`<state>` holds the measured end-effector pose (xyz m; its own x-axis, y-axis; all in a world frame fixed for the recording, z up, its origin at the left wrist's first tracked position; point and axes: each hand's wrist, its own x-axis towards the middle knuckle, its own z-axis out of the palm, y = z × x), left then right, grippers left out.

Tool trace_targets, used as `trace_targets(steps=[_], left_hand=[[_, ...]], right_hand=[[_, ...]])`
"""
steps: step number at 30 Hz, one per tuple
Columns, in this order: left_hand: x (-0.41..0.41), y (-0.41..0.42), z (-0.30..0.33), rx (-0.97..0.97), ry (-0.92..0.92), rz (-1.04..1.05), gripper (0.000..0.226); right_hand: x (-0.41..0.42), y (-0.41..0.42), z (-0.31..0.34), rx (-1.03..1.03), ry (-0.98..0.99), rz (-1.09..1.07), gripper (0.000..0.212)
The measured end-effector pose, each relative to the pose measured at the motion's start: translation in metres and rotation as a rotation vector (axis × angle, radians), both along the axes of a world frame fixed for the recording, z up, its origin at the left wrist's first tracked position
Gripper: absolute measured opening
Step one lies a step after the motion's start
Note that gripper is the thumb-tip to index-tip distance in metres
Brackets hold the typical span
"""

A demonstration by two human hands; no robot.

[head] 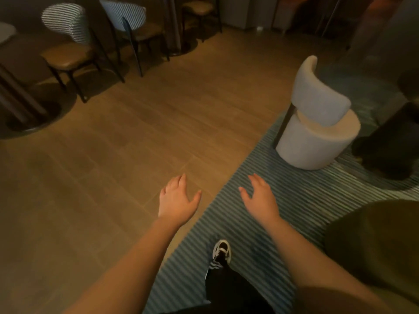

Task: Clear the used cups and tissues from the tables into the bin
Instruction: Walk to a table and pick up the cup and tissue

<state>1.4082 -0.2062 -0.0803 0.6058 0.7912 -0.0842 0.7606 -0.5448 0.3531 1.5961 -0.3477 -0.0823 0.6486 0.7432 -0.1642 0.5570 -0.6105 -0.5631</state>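
Both hands hold nothing. The left hand (175, 198) and the right hand (260, 196) hang in front of the body with relaxed, spread fingers, above the wooden floor (136, 137) and the striped blue rug (272, 223). No cup, tissue or bin is in view, so I cannot tell how much is already cleared. Beyond the right hand stands a round white chair (315, 132); far beyond the left hand are striped-back chairs (68, 41). I judge the person is between tables, with searching still left to do.
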Motion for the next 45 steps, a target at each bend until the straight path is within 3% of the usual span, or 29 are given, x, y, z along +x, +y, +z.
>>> trace_targets(steps=[9,19,26,36,45], left_hand=[[0.216,0.178,0.027,0.014,-0.011,-0.056,0.075],[0.448,0.399,-0.01,-0.009,-0.025,-0.171,0.074],[0.62,0.554,0.009,0.012,0.002,-0.305,0.076],[0.86,0.64,0.005,-0.002,-0.021,-0.51,0.073],[1.147,0.677,-0.016,-0.015,-0.01,-0.723,0.074]], right_hand=[[0.204,0.163,0.025,-0.053,-0.031,-0.071,0.063],[0.413,0.346,-0.001,-0.078,-0.015,-0.232,0.061],[0.555,0.482,0.02,-0.033,-0.029,-0.387,0.06],[0.746,0.564,0.008,-0.029,-0.033,-0.574,0.061],[1.001,0.582,-0.01,-0.009,-0.056,-0.799,0.056]])
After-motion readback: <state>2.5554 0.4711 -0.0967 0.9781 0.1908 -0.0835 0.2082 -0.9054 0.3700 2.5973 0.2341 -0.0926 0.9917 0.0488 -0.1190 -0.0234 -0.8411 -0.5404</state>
